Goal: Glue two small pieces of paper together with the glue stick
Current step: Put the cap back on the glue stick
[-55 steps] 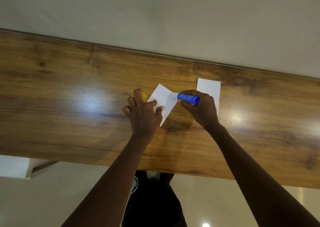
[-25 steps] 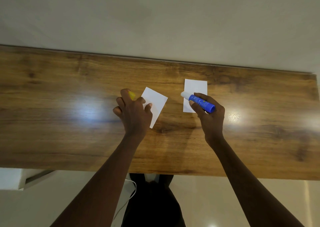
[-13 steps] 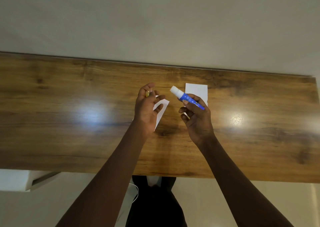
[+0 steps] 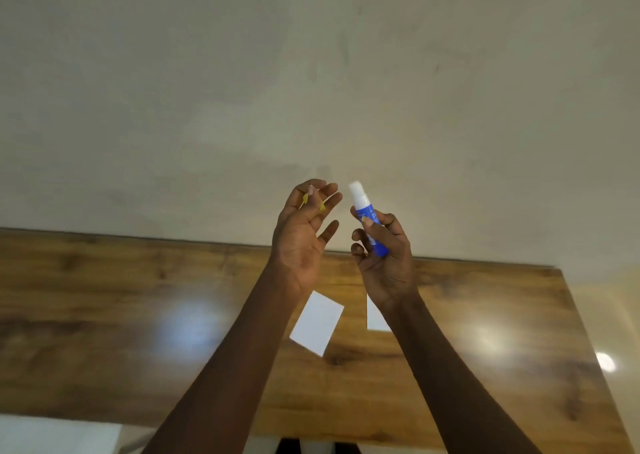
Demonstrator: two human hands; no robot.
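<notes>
My right hand (image 4: 384, 256) is raised above the table and grips the blue glue stick (image 4: 369, 223) upright, its white tip uncovered and pointing up. My left hand (image 4: 303, 235) is raised beside it, palm toward me, with the small yellow cap (image 4: 313, 202) pinched in its fingertips a short gap from the glue tip. Two white paper pieces lie flat on the wooden table (image 4: 104, 315) below: one tilted piece (image 4: 317, 322) between my forearms, and a second piece (image 4: 375, 316) partly hidden behind my right wrist.
A plain pale wall (image 4: 311, 90) rises right behind the table's far edge. The table's right end shows at the far right, with bright light glare spots on the wood. A white object (image 4: 59, 434) sits at the bottom left below the table's near edge.
Both hands lifted off the table and rose in front of the wall. The left hand let go of the tilted paper. The glue stick turned upright, and the view tilted upward.
</notes>
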